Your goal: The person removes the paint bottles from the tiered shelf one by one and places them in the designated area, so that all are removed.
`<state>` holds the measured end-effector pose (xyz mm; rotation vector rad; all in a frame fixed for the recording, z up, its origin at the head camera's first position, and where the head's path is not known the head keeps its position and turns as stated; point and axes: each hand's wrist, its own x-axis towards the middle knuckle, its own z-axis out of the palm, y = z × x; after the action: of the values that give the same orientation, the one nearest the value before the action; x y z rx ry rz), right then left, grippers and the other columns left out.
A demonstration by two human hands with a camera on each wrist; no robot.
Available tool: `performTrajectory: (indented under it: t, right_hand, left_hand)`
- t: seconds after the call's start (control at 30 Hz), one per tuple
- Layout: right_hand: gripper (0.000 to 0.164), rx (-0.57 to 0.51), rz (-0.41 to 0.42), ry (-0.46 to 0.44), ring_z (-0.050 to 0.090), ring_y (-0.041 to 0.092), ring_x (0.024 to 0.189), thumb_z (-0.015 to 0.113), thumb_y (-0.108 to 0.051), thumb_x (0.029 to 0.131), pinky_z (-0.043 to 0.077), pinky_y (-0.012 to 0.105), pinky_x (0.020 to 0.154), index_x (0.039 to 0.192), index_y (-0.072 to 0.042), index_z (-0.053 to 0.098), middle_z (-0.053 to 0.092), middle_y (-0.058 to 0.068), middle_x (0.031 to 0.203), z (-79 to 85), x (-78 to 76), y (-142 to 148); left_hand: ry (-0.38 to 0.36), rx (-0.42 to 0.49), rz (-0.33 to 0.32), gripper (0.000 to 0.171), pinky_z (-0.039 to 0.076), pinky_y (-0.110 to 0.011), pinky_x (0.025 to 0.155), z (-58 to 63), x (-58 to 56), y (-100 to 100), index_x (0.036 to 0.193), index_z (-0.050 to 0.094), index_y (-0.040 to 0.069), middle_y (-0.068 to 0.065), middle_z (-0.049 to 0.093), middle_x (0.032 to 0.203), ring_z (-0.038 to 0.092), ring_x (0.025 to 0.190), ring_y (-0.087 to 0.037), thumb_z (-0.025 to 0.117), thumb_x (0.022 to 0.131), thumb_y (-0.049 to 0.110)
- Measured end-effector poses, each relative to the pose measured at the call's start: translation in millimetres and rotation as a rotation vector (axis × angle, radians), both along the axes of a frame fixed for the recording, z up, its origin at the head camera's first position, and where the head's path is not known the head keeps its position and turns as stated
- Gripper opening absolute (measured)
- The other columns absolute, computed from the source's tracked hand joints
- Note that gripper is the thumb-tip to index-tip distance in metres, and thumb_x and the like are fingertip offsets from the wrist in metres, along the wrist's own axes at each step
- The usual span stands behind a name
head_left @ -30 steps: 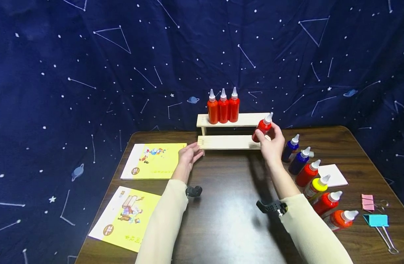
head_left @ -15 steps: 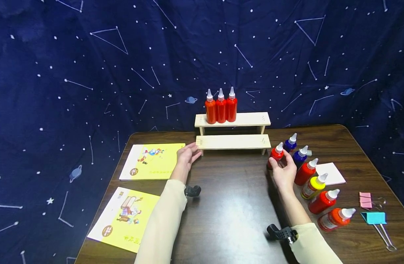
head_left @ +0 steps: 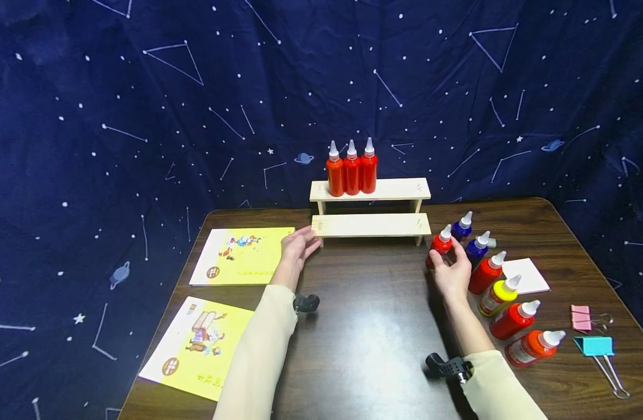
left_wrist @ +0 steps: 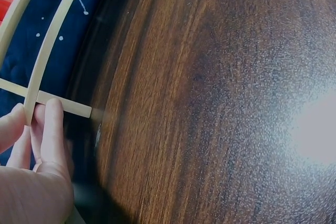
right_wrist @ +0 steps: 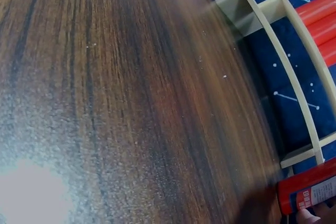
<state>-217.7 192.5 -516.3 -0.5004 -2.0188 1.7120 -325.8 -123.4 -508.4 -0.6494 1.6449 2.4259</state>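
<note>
My left hand point(head_left: 295, 251) pinches the left end of a two-tier wooden rack point(head_left: 371, 226) at its lower board. In the left wrist view, the thumb lies on one side of that board point(left_wrist: 44, 51) and the fingers on the other. My right hand point(head_left: 453, 274) grips a red squeeze bottle point(head_left: 441, 244) with a white nozzle, just right of the rack. In the right wrist view, this bottle point(right_wrist: 307, 187) shows its label, with the thumb against it. Whether its base touches the table is hidden. Three bottles, orange-red and red point(head_left: 351, 176), stand on the upper board's left half.
Right of my right hand, several bottles form a row: blue point(head_left: 477, 252), red point(head_left: 486, 275), yellow point(head_left: 498, 297) and orange point(head_left: 531, 349). Beyond them lie a white card point(head_left: 526, 275), a pink binder clip point(head_left: 580, 318) and a teal one point(head_left: 596, 346). Two yellow booklets point(head_left: 263, 262) lie left.
My right hand has carried the red bottle from above the lower board's right end, rightward and down, to beside the rack. It has barely moved over the last half second. My left hand stays put.
</note>
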Motion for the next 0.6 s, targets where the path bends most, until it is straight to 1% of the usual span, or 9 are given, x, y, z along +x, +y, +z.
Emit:
performTrajectory:
  t: [0.07, 0.17, 0.3, 0.37, 0.43, 0.5, 0.53, 0.6]
  right_hand:
    - [0.055, -0.006, 0.002, 0.006, 0.054, 0.038, 0.114, 0.065, 0.002, 0.087, 0.045, 0.049, 0.105, 0.138, 0.002, 0.046, 0.052, 0.027, 0.131, 2.8, 0.8, 0]
    - [0.056, -0.025, 0.000, 0.039, 0.052, 0.037, 0.117, 0.065, 0.004, 0.086, 0.043, 0.049, 0.107, 0.138, 0.003, 0.045, 0.051, 0.026, 0.133, 7.7, 2.2, 0]
    - [0.058, -0.020, -0.013, 0.103, 0.050, 0.034, 0.122, 0.067, 0.004, 0.084, 0.041, 0.049, 0.109, 0.138, 0.002, 0.046, 0.052, 0.023, 0.134, 16.7, 5.8, 0]
    - [0.058, 0.002, -0.029, 0.138, 0.050, 0.032, 0.123, 0.069, 0.001, 0.084, 0.041, 0.049, 0.109, 0.138, 0.000, 0.048, 0.053, 0.020, 0.134, 24.0, 8.8, -1]
    - [0.057, 0.005, -0.044, 0.200, 0.049, 0.031, 0.124, 0.070, 0.000, 0.083, 0.040, 0.048, 0.111, 0.136, 0.000, 0.049, 0.054, 0.019, 0.134, 35.3, 12.4, -4]
    - [0.056, 0.012, -0.057, 0.273, 0.049, 0.031, 0.125, 0.070, 0.000, 0.082, 0.038, 0.048, 0.112, 0.135, 0.001, 0.051, 0.055, 0.018, 0.133, 51.8, 17.5, -10]
    - [0.054, 0.019, -0.062, 0.326, 0.049, 0.032, 0.125, 0.070, 0.002, 0.082, 0.037, 0.048, 0.112, 0.133, 0.002, 0.052, 0.055, 0.019, 0.132, 60.6, 19.8, -14]
    - [0.051, 0.070, -0.069, 0.420, 0.048, 0.031, 0.124, 0.069, 0.004, 0.082, 0.038, 0.045, 0.113, 0.130, 0.004, 0.053, 0.055, 0.020, 0.130, 78.9, 23.3, -22]
  left_hand:
    - [0.000, 0.000, 0.001, 0.032, 0.059, -0.029, 0.086, -0.5, -0.5, 0, 0.123, 0.061, -0.002, -0.008, 0.063, 0.091, 0.062, 0.078, -0.016, 0.060, 0.091, -0.002]
    - [-0.001, -0.002, 0.002, 0.032, 0.059, -0.028, 0.084, -1.5, -1.3, -1, 0.123, 0.062, -0.002, -0.007, 0.063, 0.088, 0.062, 0.076, -0.015, 0.060, 0.091, -0.002]
    - [-0.012, 0.001, 0.007, 0.031, 0.060, -0.028, 0.083, -2.9, -2.0, -1, 0.122, 0.062, -0.002, -0.008, 0.064, 0.088, 0.063, 0.075, -0.014, 0.061, 0.091, -0.002]
    - [-0.016, 0.003, 0.007, 0.032, 0.060, -0.027, 0.082, -3.2, -2.3, -1, 0.122, 0.062, -0.001, -0.008, 0.064, 0.089, 0.063, 0.076, -0.015, 0.061, 0.091, -0.002]
    - [-0.016, 0.007, 0.008, 0.032, 0.060, -0.027, 0.082, -3.3, -2.8, -1, 0.123, 0.062, -0.001, -0.008, 0.064, 0.090, 0.064, 0.078, -0.015, 0.061, 0.090, -0.002]
    - [-0.010, 0.005, 0.007, 0.033, 0.060, -0.027, 0.082, -3.4, -3.1, 0, 0.124, 0.061, -0.002, -0.007, 0.063, 0.091, 0.064, 0.078, -0.015, 0.061, 0.090, -0.002]
    - [-0.008, 0.008, 0.010, 0.033, 0.060, -0.028, 0.082, -3.4, -3.1, 0, 0.124, 0.061, -0.002, -0.007, 0.063, 0.091, 0.064, 0.077, -0.015, 0.061, 0.090, -0.002]
    - [-0.006, 0.013, 0.015, 0.034, 0.060, -0.028, 0.082, -3.6, -3.0, 0, 0.124, 0.061, -0.002, -0.007, 0.063, 0.092, 0.064, 0.076, -0.015, 0.061, 0.090, -0.002]
